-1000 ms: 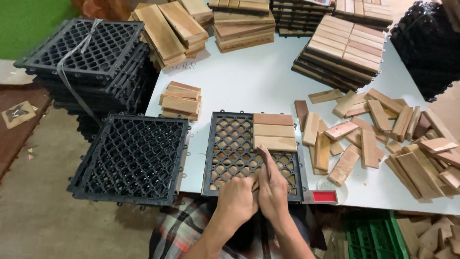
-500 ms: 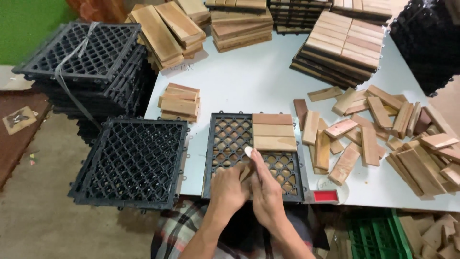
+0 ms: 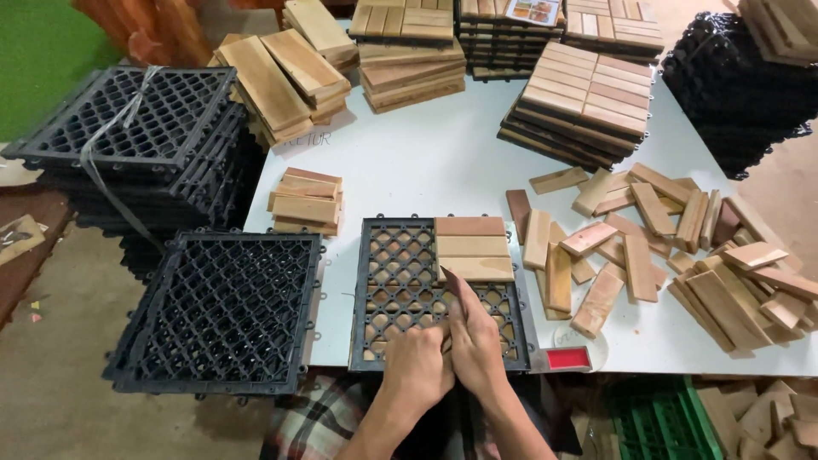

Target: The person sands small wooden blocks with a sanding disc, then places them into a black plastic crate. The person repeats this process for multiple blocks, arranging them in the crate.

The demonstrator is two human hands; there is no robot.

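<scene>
Low centre, the left hand (image 3: 419, 368) and right hand (image 3: 474, 342) pinch a dark wooden slat (image 3: 452, 290) — long axis up-frame — over the black plastic grid tile (image 3: 396, 285), which carries three pale slats (image 3: 473, 248) at its upper right.

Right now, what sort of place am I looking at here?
Most likely a small workshop assembling wooden deck tiles. A white table carries loose wood slats, stacks of finished tiles and bundled black plastic grids. Both hands hold a slat over a partly filled grid base.
</scene>
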